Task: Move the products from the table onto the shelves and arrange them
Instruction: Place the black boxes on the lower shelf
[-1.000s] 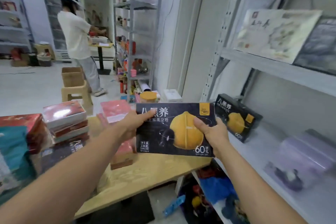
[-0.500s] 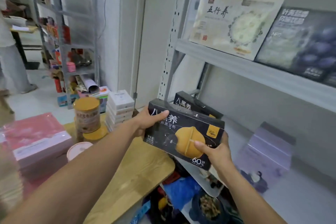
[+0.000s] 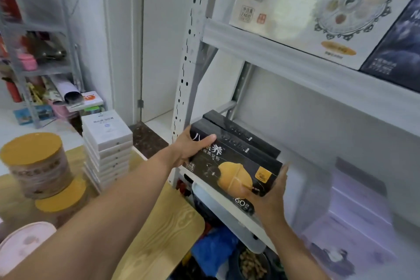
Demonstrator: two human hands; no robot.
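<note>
both hands are on the box (image 3: pixel 231 166). left hand (image 3: pixel 191 145) wraps the left end with the thumb across the front. right hand (image 3: pixel 270 198) cups the lower right corner, thumb on the front and fingers up the right end. the box hangs tilted over the front of the shelf (image 3: pixel 229 218), just in front of a matching box (image 3: pixel 241 134) near the post (image 3: pixel 184 88). can't tell if its bottom edge touches the shelf yet.

how i'd do it: get the bottom edge down on the shelf first, then tip the top back till it lines up with the matching one, face out. slide it back so the two sit flush, ends even. the right fingers are on the end, not behind, so nothing should get pinched between the boxes. watch the left knuckles by the post. let go only once it stands by itself.

more stuff sits on the tabletop (image 3: pixel 163 229). the purple box (image 3: pixel 354 211) is well apart, so no need to crowd.
</note>
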